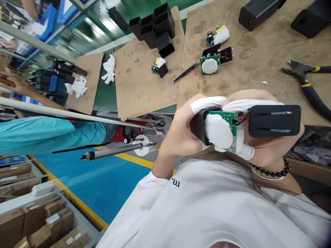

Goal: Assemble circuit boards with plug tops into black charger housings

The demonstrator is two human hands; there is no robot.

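My left hand, with white finger covers, is closed around a black plastic housing. A green circuit board with a white pad on its face sits partly inside the housing's open end. My right hand, also in finger covers and wearing a dark beaded bracelet, grips the board's outer end. Beside the board, a black plug cap with two metal prongs lies against that hand, joined to the board by short red and black wires. Several fingertips are hidden behind the parts.
On the cardboard-covered bench lie tweezers, another board, a small part assembly and black-handled cutters. Black housings stand at the back. At left are a co-worker's turquoise sleeve and a pale pole.
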